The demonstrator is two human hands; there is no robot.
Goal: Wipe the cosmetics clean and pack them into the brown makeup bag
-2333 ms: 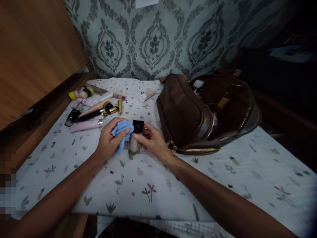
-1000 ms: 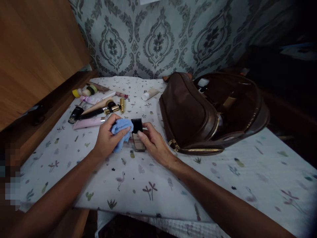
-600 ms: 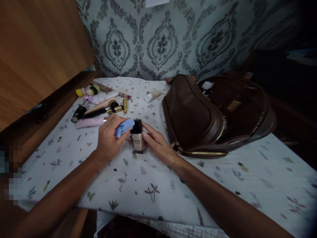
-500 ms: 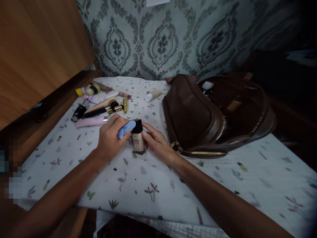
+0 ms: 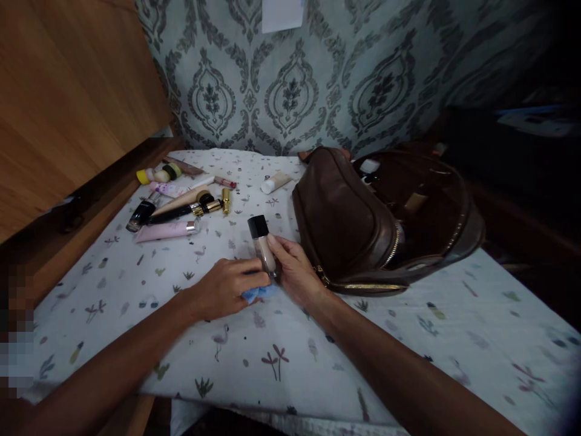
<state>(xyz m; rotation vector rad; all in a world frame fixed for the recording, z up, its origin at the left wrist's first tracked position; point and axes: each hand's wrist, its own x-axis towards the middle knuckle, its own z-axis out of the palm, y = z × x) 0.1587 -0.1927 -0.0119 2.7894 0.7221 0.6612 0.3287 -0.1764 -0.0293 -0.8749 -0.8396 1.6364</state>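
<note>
In my right hand (image 5: 297,269) is a foundation bottle (image 5: 264,245) with a black cap and beige contents, tilted with its cap up and to the left. The fingers are closed round its right side. My left hand (image 5: 229,287) is closed on a blue cloth (image 5: 258,293), which shows below its fingers at the bottle's lower end. Part of the bottle's base is hidden by the left fingers.
An open brown leather bag (image 5: 345,218) stands to the right. A pink tube (image 5: 166,231), a gold lipstick (image 5: 226,201), a black bottle (image 5: 140,213) and other cosmetics lie at the left. Behind them is a cream tube (image 5: 276,182). A wooden cabinet (image 5: 77,79) rises at the far left.
My left hand has moved the cloth down from the bottle's cap to its lower end. The bottle has gone from upright to tilted, and the view has shifted slightly.
</note>
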